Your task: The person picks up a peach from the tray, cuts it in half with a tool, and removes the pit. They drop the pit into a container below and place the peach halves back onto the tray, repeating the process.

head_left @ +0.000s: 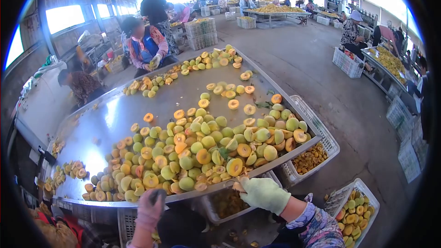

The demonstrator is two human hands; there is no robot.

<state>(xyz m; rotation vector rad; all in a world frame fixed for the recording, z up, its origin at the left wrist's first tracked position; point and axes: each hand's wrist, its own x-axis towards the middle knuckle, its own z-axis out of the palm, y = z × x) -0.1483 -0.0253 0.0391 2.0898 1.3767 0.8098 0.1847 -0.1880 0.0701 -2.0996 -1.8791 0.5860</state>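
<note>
roughly mid-pile, both gloved hands at the near edge of a metal table [183, 93]. left hand [149, 210], pink glove, raised just at the rim, beside the lower left of the heap; dark patch near its fingertips, and whether the fingers are closed on anything i cannot tell. right hand [265, 195], pale green glove, farther along the same rim; fingers bent toward the fruit, a small brownish piece [237, 187] at their tips, grip on it not certain.

the fruit heap [195, 148]: yellow-green rounds and orange-faced halves, spread over the near half of the table, thickest toward the near edge and right corner. a looser band of fruit [209, 60] lies along the far edge; small clump [73, 170] at the left end. dark green leaf [262, 104] near the right edge.

crate with orange pieces [331, 143] beside and partly under the right corner. another crate [274, 177] below the near edge, just beyond the right hand. crate of fruit halves [339, 196] on the floor, lower right. across the table, a person in a blue vest [148, 48], gloved hands together.
</note>
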